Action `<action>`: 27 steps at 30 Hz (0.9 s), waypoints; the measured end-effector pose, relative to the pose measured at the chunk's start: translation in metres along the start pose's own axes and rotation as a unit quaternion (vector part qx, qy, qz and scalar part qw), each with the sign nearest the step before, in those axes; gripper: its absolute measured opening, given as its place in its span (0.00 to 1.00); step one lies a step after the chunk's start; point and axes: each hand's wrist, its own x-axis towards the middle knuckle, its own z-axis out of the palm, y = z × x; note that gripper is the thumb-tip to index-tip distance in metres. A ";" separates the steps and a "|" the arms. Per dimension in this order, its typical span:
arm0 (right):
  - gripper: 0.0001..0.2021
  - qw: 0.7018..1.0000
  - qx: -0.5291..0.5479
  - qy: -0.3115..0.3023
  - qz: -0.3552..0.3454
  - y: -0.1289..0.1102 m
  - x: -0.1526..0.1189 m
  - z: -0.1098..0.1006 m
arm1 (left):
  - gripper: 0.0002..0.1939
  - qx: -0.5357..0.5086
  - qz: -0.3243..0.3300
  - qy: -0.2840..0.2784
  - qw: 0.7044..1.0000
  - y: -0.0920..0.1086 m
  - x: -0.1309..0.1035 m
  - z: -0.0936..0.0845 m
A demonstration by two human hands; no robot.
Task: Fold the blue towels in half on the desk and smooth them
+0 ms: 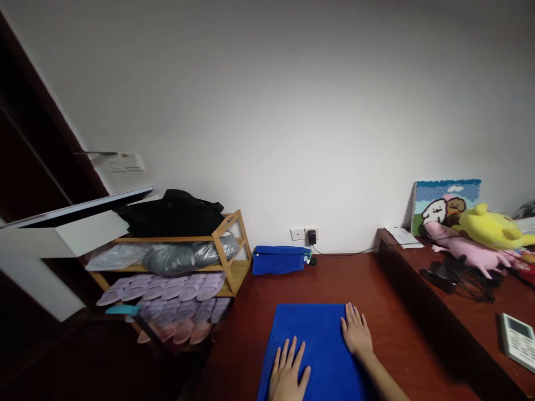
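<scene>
A flat blue piece of cloth-like material [320, 334], with straight edges, lies on the reddish-brown wooden tabletop [246, 317]. On its left part rests my left hand [287, 374], palm down with the fingers spread. My right hand [356, 331] lies flat over its upper right edge, the fingers stretched toward the wall. Neither hand grasps anything. The near end of the blue piece runs out of the bottom of the view. Farther back, against the wall, sits a folded blue fabric item [279, 260] with a small white tag.
A wooden shoe rack [232, 273] with several slippers and a black bag [175, 214] stands left. On the raised surface at right are plush toys [468, 250], a dog picture [445, 203], cables [472, 281] and a white calculator-like device [519, 341]. A black plug [311, 237] sits in the wall socket.
</scene>
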 end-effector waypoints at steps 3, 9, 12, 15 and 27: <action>0.35 1.000 -0.005 -0.003 0.002 0.001 0.000 0.001 | 0.29 0.011 -0.006 -0.007 1.000 0.005 0.006 -0.010; 0.36 1.000 0.004 -0.019 -0.022 0.007 -0.001 -0.002 | 0.28 0.003 0.035 0.000 0.999 0.036 0.058 -0.021; 0.36 1.000 -0.006 -0.010 -0.027 0.008 -0.003 -0.002 | 0.28 -0.024 0.067 -0.017 0.997 0.065 0.096 -0.014; 0.36 1.000 -0.007 -0.004 -0.026 0.009 -0.003 0.002 | 0.28 -0.057 0.082 -0.029 0.995 0.086 0.122 0.003; 0.37 0.999 0.003 0.019 -0.028 0.013 0.000 0.014 | 0.31 -0.005 -0.006 -0.049 0.999 -0.010 0.130 0.001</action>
